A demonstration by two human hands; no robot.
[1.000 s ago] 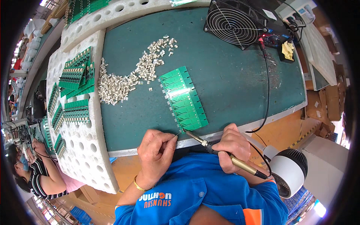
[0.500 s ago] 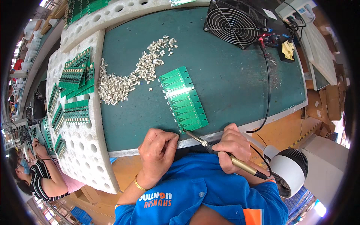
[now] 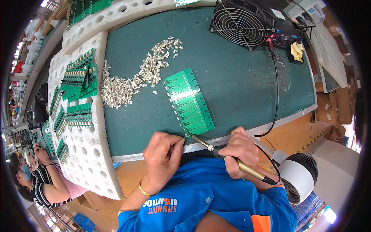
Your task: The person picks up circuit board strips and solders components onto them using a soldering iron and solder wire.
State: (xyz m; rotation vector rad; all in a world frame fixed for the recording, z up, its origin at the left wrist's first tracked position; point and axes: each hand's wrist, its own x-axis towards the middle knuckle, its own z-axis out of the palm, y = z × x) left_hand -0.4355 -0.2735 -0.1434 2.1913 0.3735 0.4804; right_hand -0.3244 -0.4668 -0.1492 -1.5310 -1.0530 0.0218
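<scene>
We are pointing our left hand (image 3: 160, 156) toward two o'clock, thumb (image 3: 176, 152) and forefinger (image 3: 169, 140) pinching, while holding our right hand (image 3: 240, 150) curled in a grip toward ten o'clock.

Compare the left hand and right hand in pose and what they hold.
The left hand pinches a thin wire; the right hand wraps around a soldering iron. The left hand has a gold bracelet at its wrist; none shows by the right hand. Both are by the near edge of the table.

Black fan with round wire grille (image 3: 239, 27) at far right of desk (image 3: 239, 85). White-and-black fan (image 3: 294, 178) at lower right. Co-worker in striped top (image 3: 45, 190) at left.
</scene>
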